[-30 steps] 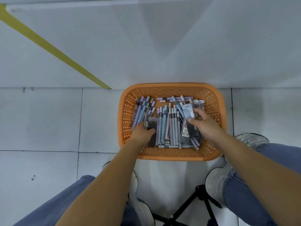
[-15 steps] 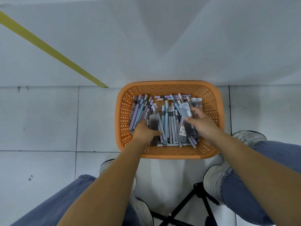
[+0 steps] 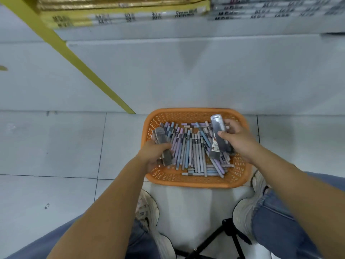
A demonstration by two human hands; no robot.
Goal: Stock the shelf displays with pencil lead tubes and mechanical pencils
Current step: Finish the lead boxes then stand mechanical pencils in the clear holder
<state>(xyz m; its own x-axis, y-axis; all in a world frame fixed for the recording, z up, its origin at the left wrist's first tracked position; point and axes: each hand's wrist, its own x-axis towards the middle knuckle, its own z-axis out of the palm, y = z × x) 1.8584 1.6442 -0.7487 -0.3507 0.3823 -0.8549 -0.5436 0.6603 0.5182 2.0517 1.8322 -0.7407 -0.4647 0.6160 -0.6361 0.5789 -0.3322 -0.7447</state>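
Head view: half a second before, both your hands were low among the stock. Now they had risen a little, and your gaze had tipped up, so the shelf (image 3: 130, 28) showed at 12 o'clock where none was in frame before.

Your left hand (image 3: 153, 154), at the basket's (image 3: 190, 111) 8 o'clock corner, had its fingers curled round the left tube (image 3: 161, 139), whose top end pointed to 11 o'clock. Your right hand (image 3: 240, 141), at the basket's 2 o'clock side, pinched the right tube (image 3: 218, 135) between thumb and fingers. That tube stood nearly upright, with its top clear above the heap.

The pencils (image 3: 188, 150) lay loose in the basket on the floor (image 3: 56, 146), between your hands.

I judged the pick as done and the carry up to the shelf as the step ahead.

Hard to make out:
- Your left hand may have held more than one tube; your fingers hid the count.
- The print on the right tube was too small to read.
- The yellow boxes (image 3: 121, 8) at 12 o'clock were smeared by motion and cut off by the top edge.
- No display slot for tubes or pencils showed anywhere.
- The black stand (image 3: 220, 238) at 6 o'clock ran out of frame.
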